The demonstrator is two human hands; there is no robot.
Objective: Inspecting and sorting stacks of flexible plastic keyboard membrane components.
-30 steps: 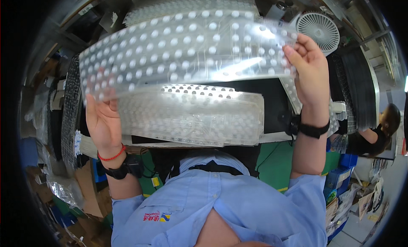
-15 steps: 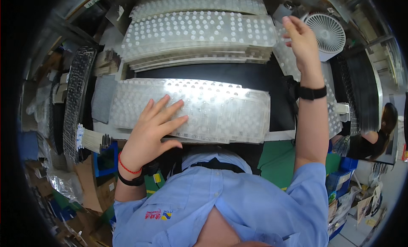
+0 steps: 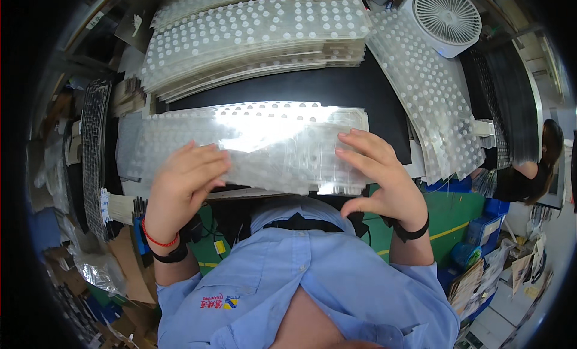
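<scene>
A long stack of clear plastic sheets point(image 3: 270, 160) lies across the table in front of me, with rows of round dots along its far edge and a bright glare on top. Over its near left part rests my left hand point(image 3: 187, 182), fingers stretched close together and thumb lower down. My right hand point(image 3: 384, 182) is at the right end, fingers spread over the sheets' edge and thumb apart near the front. Neither hand has closed on a sheet. Whether the left fingertips press on the top sheet I cannot tell.
Behind lies a thick pile of dotted clear sheets point(image 3: 258, 33) on a black mat point(image 3: 384, 97). More dotted sheets point(image 3: 427, 91) slant along the right, below a white fan point(image 3: 448, 18). Black racks point(image 3: 96, 151) stand at the left. A person point(image 3: 535, 169) is at the far right.
My right hand has come down from beside the fan to the right end of the sheet stack. My left hand has shifted left and its fingers have drawn together.
</scene>
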